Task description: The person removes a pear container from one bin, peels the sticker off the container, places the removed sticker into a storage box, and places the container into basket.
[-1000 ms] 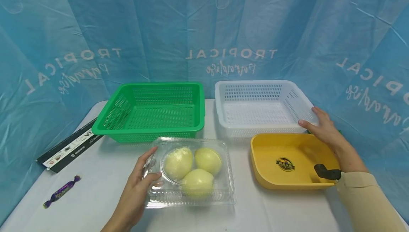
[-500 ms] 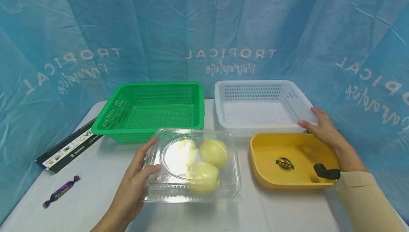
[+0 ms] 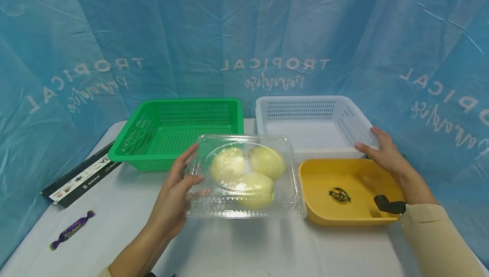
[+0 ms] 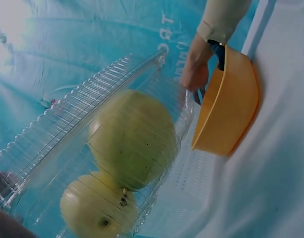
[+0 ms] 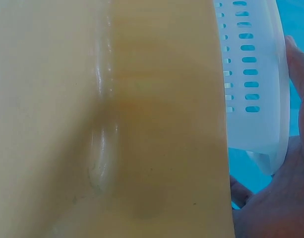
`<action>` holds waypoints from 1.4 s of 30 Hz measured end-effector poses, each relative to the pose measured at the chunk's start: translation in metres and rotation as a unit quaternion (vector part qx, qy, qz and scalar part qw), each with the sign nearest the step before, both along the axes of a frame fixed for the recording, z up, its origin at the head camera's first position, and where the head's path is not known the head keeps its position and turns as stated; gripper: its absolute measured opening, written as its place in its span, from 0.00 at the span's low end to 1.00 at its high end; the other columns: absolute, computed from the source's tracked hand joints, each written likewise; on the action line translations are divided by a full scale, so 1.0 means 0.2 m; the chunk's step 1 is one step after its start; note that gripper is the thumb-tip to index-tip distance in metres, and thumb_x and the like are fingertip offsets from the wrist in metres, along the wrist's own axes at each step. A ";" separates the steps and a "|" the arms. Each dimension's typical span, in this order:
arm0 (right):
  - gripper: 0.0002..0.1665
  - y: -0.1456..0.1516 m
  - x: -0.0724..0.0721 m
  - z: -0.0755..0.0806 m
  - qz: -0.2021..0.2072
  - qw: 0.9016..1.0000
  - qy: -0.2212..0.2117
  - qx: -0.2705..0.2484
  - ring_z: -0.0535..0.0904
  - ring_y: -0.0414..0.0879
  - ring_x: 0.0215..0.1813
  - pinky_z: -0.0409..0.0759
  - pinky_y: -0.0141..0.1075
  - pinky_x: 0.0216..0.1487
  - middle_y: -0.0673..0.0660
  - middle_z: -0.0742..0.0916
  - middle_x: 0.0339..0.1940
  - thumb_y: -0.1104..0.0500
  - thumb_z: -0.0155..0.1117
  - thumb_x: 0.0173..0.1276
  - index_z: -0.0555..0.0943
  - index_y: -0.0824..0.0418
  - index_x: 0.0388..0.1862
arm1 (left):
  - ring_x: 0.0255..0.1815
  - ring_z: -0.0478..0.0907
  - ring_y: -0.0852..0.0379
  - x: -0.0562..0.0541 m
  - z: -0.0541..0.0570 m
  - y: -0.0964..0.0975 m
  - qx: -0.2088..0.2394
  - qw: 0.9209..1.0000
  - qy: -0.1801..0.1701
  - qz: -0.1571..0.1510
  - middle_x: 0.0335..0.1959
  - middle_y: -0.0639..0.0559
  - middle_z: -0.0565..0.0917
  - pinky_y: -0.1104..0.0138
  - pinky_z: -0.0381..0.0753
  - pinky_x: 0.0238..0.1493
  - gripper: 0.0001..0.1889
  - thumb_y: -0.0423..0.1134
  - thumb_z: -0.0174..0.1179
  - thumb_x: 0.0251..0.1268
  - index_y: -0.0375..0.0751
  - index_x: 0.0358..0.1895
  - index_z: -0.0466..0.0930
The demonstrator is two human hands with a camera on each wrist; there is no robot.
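Observation:
A clear plastic clamshell box (image 3: 284, 205) hangs above the table with three pale yellow-green apples (image 3: 229, 164) inside. My left hand (image 3: 172, 194) grips its left side, thumb on the lid. Two of the apples (image 4: 133, 139) show through the plastic in the left wrist view. At the near right corner of the white basket (image 3: 305, 155), my right hand (image 3: 387, 154) holds the rim, thumb on the inner side and fingers outside. The yellow tub (image 3: 344, 215) stands just in front of that basket, under my right forearm.
A green basket (image 3: 175, 157) stands at the back left, partly behind the box. Under its left side lies a long black carton (image 3: 82, 177). A purple wrapped candy (image 3: 72, 230) is on the white tablecloth at front left. Blue curtain (image 3: 198, 35) surrounds the table.
My left hand has lifted the clamshell box of apples and carried it forward and to the right. It now overlaps the yellow tub's left edge in view. My right hand has stayed put.

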State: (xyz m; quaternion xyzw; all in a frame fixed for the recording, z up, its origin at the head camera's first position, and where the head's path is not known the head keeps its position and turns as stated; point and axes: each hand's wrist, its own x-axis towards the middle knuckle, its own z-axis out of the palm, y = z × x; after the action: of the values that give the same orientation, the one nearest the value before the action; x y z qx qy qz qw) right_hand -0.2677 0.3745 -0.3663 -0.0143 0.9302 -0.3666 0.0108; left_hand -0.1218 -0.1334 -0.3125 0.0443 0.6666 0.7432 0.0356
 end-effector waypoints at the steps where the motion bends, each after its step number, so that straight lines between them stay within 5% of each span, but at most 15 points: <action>1: 0.58 0.00 0.00 0.00 0.000 1.000 0.001 0.001 0.36 0.77 0.71 0.45 0.73 0.61 0.71 0.34 0.75 0.38 0.54 0.67 0.32 0.62 0.76 | 0.71 0.54 0.39 -0.01 0.00 0.01 0.002 1.000 0.000 -0.001 0.76 0.59 0.43 0.79 0.64 0.17 0.34 0.30 0.44 0.68 0.68 0.71 0.52; 6: 0.58 0.00 -0.01 -0.01 -0.003 1.000 0.005 0.007 0.37 0.78 0.71 0.45 0.73 0.61 0.72 0.35 0.75 0.38 0.54 0.67 0.32 0.63 0.76 | 0.73 0.50 0.43 -0.09 0.01 0.06 0.007 1.000 0.011 0.005 0.75 0.60 0.45 0.78 0.68 0.24 0.34 0.30 0.44 0.68 0.67 0.71 0.53; 8: 0.58 0.00 -0.01 -0.01 -0.003 1.000 0.007 0.009 0.39 0.78 0.70 0.46 0.73 0.62 0.72 0.36 0.75 0.38 0.54 0.67 0.33 0.63 0.76 | 0.75 0.45 0.44 -0.12 0.02 0.08 0.008 1.000 0.012 0.010 0.75 0.60 0.45 0.71 0.76 0.39 0.33 0.30 0.44 0.68 0.67 0.71 0.53; 11: 0.57 0.01 -0.01 -0.01 -0.001 1.000 0.015 0.014 0.40 0.78 0.70 0.47 0.73 0.61 0.73 0.37 0.75 0.38 0.54 0.67 0.34 0.64 0.76 | 0.77 0.41 0.45 -0.18 0.02 0.11 0.006 1.000 0.012 0.019 0.75 0.60 0.45 0.59 0.75 0.52 0.33 0.32 0.46 0.68 0.69 0.71 0.54; 20: 0.55 0.02 -0.02 -0.02 0.004 1.000 0.022 0.019 0.36 0.79 0.71 0.44 0.73 0.61 0.72 0.38 0.75 0.40 0.54 0.68 0.36 0.65 0.76 | 0.72 0.53 0.44 -0.35 0.03 0.23 0.026 0.999 0.015 0.036 0.75 0.57 0.46 0.42 0.71 0.59 0.33 0.32 0.48 0.65 0.70 0.69 0.57; 28: 0.55 0.01 -0.02 -0.01 0.004 0.999 0.026 0.023 0.36 0.79 0.71 0.45 0.74 0.60 0.72 0.38 0.75 0.39 0.55 0.67 0.37 0.64 0.76 | 0.71 0.56 0.46 -0.49 0.04 0.33 0.016 0.998 0.004 0.065 0.74 0.57 0.49 0.46 0.77 0.51 0.32 0.34 0.51 0.64 0.73 0.67 0.60; 33: 0.55 0.01 -0.01 0.00 0.004 0.999 0.021 0.026 0.36 0.79 0.71 0.45 0.74 0.60 0.72 0.37 0.75 0.39 0.54 0.68 0.36 0.63 0.76 | 0.58 0.66 0.51 -0.56 0.04 0.37 0.024 0.997 0.001 0.070 0.74 0.56 0.49 0.49 0.78 0.48 0.31 0.34 0.50 0.64 0.72 0.67 0.61; 37: 0.56 0.00 -0.01 0.00 0.000 0.999 0.017 0.027 0.36 0.80 0.70 0.45 0.74 0.60 0.73 0.37 0.75 0.38 0.54 0.67 0.36 0.63 0.76 | 0.65 0.62 0.47 -0.61 0.04 0.41 0.027 0.997 -0.001 0.068 0.75 0.56 0.48 0.43 0.74 0.55 0.31 0.35 0.50 0.64 0.74 0.66 0.60; 42: 0.56 0.00 -0.01 0.00 -0.002 0.999 0.017 0.033 0.38 0.80 0.70 0.47 0.74 0.59 0.73 0.37 0.75 0.38 0.53 0.67 0.35 0.64 0.76 | 0.76 0.46 0.44 -0.68 0.03 0.47 0.033 0.997 -0.004 0.067 0.75 0.55 0.48 0.38 0.70 0.57 0.32 0.36 0.52 0.62 0.75 0.65 0.61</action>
State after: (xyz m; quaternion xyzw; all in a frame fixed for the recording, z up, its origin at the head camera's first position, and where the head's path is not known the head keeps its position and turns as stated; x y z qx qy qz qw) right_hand -0.2694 0.3749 -0.3662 -0.0180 0.9418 -0.3357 -0.0053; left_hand -0.2573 -0.0400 -0.3055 -0.0018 0.6433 0.7655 -0.0130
